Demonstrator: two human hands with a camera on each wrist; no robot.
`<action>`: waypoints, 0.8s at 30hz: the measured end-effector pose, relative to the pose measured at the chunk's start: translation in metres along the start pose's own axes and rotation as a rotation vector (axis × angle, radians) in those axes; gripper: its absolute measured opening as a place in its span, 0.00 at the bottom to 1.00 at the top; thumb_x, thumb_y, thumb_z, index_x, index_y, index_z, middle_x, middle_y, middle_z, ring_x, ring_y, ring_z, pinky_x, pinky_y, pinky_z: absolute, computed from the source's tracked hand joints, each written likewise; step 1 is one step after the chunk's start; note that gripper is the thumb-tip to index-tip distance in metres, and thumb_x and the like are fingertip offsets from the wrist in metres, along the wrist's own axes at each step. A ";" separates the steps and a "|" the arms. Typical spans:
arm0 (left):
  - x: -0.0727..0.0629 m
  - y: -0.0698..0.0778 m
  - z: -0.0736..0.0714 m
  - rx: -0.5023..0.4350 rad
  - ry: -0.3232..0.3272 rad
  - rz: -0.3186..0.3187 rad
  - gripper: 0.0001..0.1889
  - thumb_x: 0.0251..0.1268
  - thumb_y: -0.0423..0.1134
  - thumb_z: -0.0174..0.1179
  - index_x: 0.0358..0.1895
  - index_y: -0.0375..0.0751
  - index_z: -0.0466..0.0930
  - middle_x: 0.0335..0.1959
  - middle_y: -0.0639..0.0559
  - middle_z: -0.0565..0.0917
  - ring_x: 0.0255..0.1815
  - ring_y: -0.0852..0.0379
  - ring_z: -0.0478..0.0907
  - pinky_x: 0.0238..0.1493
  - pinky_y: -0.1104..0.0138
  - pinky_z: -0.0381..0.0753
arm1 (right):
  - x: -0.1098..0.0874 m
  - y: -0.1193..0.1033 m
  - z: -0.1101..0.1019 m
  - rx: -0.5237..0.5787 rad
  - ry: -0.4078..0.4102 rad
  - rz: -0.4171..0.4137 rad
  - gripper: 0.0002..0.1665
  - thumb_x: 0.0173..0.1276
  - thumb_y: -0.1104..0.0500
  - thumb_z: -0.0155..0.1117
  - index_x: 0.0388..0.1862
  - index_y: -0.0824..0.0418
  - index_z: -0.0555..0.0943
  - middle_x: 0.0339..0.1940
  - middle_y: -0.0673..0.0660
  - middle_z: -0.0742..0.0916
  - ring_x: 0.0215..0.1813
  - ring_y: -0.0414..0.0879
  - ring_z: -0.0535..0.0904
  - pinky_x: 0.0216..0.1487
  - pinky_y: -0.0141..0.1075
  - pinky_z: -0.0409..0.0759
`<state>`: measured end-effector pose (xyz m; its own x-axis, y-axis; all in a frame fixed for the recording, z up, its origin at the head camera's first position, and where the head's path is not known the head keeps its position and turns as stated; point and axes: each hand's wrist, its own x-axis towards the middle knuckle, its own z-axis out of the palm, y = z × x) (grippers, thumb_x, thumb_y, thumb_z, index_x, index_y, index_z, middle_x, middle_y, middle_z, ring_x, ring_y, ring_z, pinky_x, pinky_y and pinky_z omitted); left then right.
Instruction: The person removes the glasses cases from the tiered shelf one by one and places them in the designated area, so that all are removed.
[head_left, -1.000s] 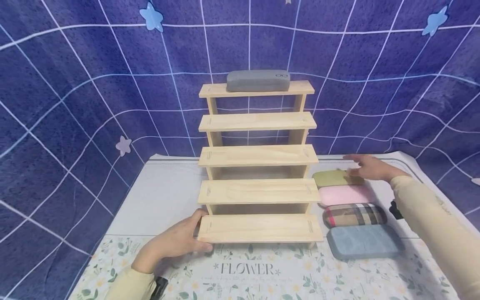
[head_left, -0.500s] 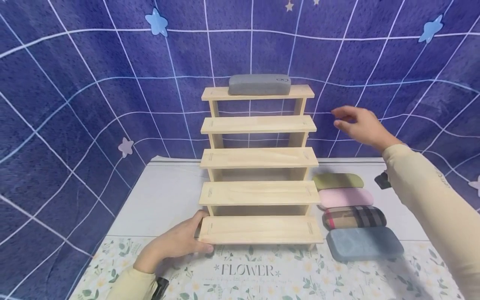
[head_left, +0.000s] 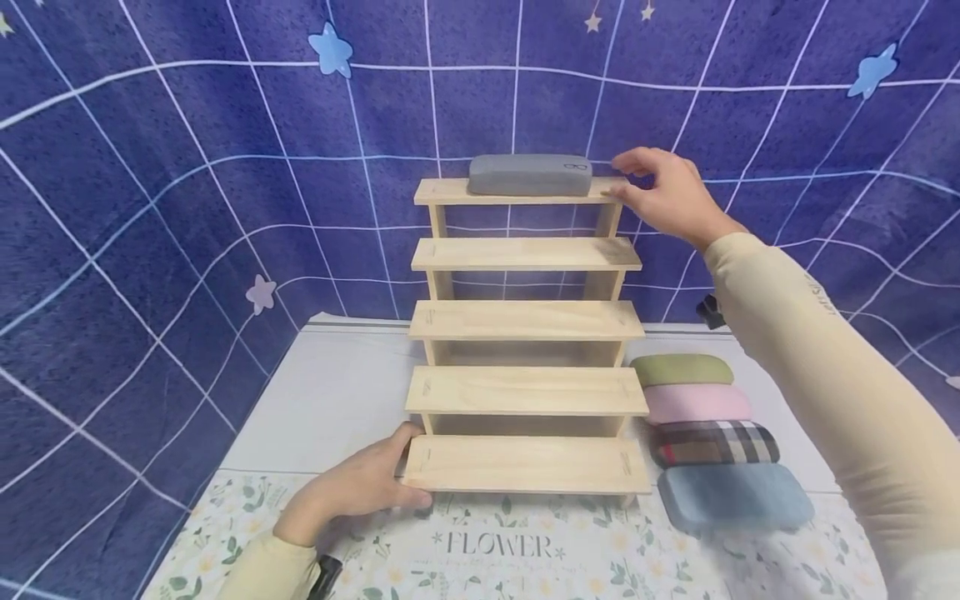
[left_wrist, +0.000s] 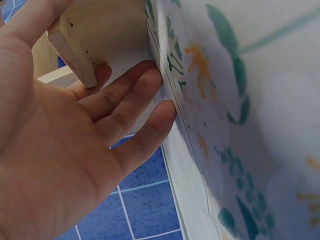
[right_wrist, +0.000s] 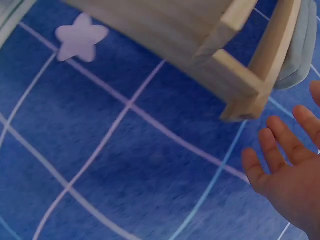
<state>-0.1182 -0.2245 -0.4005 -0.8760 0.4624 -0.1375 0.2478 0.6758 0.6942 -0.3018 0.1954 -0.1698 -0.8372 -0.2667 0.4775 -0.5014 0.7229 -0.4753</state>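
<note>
A pale wooden rack of several stepped shelves point(head_left: 528, 387) stands mid-view in the head view. My left hand point(head_left: 367, 477) grips the left end of its lowest shelf, thumb at the front edge and fingers behind. In the left wrist view the lower fingers of that hand point(left_wrist: 75, 145) spread loosely beside the wood. On the top shelf lies a grey glasses case point(head_left: 528, 177) with a small glasses print. My right hand point(head_left: 670, 196) is at the right end of that shelf, fingers loosely bent, holding nothing. The right wrist view shows this hand point(right_wrist: 295, 170) apart from the case point(right_wrist: 299, 55).
Right of the rack, glasses cases lie in a column: green point(head_left: 682, 368), pink point(head_left: 697, 403), plaid point(head_left: 720, 442) and blue-grey point(head_left: 735, 496). A flower-print mat point(head_left: 498, 575) covers the table front. Behind hangs a blue gridded curtain point(head_left: 465, 108) with stars.
My right hand has risen from over the green case and moved left to the right end of the top shelf. The left hand keeps its grip. The head view has shifted slightly.
</note>
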 end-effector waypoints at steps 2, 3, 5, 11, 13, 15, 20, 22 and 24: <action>0.000 0.000 0.000 0.001 -0.001 0.002 0.48 0.50 0.56 0.76 0.71 0.41 0.62 0.63 0.43 0.77 0.67 0.37 0.72 0.67 0.38 0.64 | 0.007 -0.006 0.002 0.022 -0.025 0.016 0.28 0.72 0.53 0.62 0.67 0.64 0.75 0.67 0.63 0.79 0.70 0.58 0.71 0.70 0.54 0.66; 0.000 0.000 0.000 0.000 -0.001 0.004 0.48 0.50 0.56 0.76 0.71 0.41 0.62 0.63 0.43 0.77 0.67 0.37 0.72 0.67 0.38 0.64 | 0.011 -0.009 0.003 0.033 -0.041 0.026 0.29 0.72 0.52 0.62 0.68 0.63 0.74 0.68 0.63 0.78 0.71 0.58 0.70 0.71 0.53 0.64; 0.000 0.000 0.000 -0.001 0.000 0.003 0.47 0.50 0.56 0.76 0.70 0.41 0.63 0.63 0.42 0.77 0.67 0.37 0.71 0.67 0.38 0.64 | 0.018 -0.015 0.005 0.053 -0.078 0.049 0.31 0.72 0.50 0.63 0.70 0.62 0.71 0.71 0.62 0.75 0.73 0.57 0.67 0.73 0.52 0.62; 0.000 0.000 0.000 0.007 -0.001 0.012 0.48 0.50 0.56 0.76 0.71 0.40 0.62 0.64 0.42 0.77 0.68 0.37 0.71 0.68 0.39 0.64 | 0.036 -0.030 0.011 0.056 -0.177 0.058 0.32 0.73 0.50 0.63 0.70 0.59 0.68 0.71 0.61 0.74 0.73 0.56 0.66 0.74 0.52 0.59; 0.000 0.000 0.000 0.017 0.000 0.018 0.48 0.50 0.56 0.76 0.71 0.40 0.62 0.64 0.42 0.77 0.67 0.37 0.71 0.68 0.39 0.65 | 0.039 -0.031 0.013 0.049 -0.185 0.046 0.30 0.73 0.52 0.64 0.69 0.59 0.69 0.67 0.62 0.77 0.69 0.57 0.69 0.72 0.52 0.61; 0.001 0.000 0.001 0.023 -0.001 0.021 0.48 0.50 0.56 0.76 0.71 0.40 0.62 0.63 0.42 0.77 0.67 0.38 0.72 0.68 0.40 0.65 | 0.041 -0.032 0.015 0.044 -0.183 0.041 0.28 0.72 0.53 0.65 0.67 0.59 0.70 0.63 0.63 0.78 0.63 0.57 0.71 0.67 0.53 0.63; 0.001 0.001 0.000 0.018 0.000 0.015 0.47 0.49 0.57 0.76 0.70 0.40 0.63 0.62 0.44 0.78 0.67 0.39 0.72 0.68 0.40 0.66 | 0.044 -0.029 0.019 0.012 -0.193 0.063 0.30 0.72 0.55 0.64 0.69 0.58 0.69 0.58 0.64 0.77 0.57 0.58 0.70 0.61 0.54 0.65; 0.001 0.000 0.000 0.017 0.002 0.010 0.47 0.49 0.57 0.76 0.69 0.40 0.64 0.61 0.44 0.78 0.66 0.40 0.73 0.67 0.40 0.66 | 0.045 -0.026 0.021 0.012 -0.207 0.074 0.31 0.72 0.54 0.64 0.71 0.57 0.68 0.59 0.64 0.77 0.57 0.58 0.70 0.61 0.54 0.65; 0.000 0.000 0.000 0.016 0.004 0.007 0.47 0.49 0.57 0.76 0.69 0.40 0.63 0.61 0.44 0.78 0.65 0.40 0.73 0.67 0.40 0.66 | 0.048 -0.024 0.024 0.031 -0.213 0.079 0.32 0.72 0.55 0.64 0.72 0.58 0.68 0.59 0.65 0.77 0.57 0.58 0.70 0.61 0.55 0.66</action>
<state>-0.1185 -0.2245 -0.4010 -0.8758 0.4648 -0.1304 0.2599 0.6817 0.6839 -0.3348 0.1502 -0.1532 -0.8999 -0.3408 0.2723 -0.4358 0.7283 -0.5289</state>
